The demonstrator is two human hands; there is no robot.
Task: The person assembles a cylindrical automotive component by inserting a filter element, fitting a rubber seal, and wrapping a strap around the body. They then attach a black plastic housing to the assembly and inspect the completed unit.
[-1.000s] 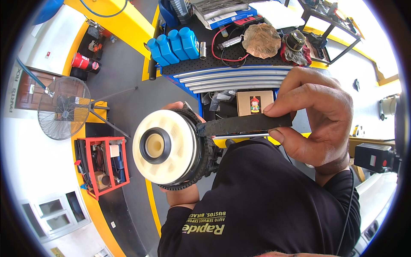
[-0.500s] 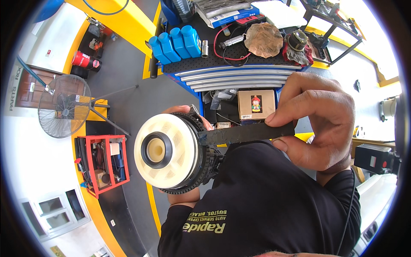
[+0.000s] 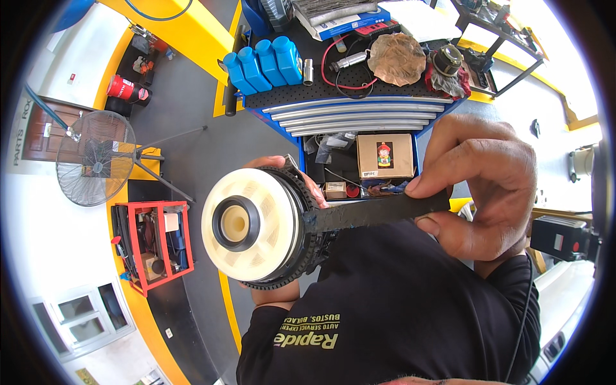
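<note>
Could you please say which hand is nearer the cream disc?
Left: the left hand holds the cream disc from behind; the right hand is off to its right, pinching a dark strip.

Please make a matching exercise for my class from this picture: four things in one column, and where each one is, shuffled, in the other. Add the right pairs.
Things
1. Dark flat strip
2. Cream-coloured round part
3. Four blue bottles
4. Cardboard box

Places
A. On top of the tool cart
B. Pinched between the thumb and fingers of the right hand
C. Inside the open drawer
D. Held in the left hand

Right pairs: 1-B, 2-D, 3-A, 4-C
</note>
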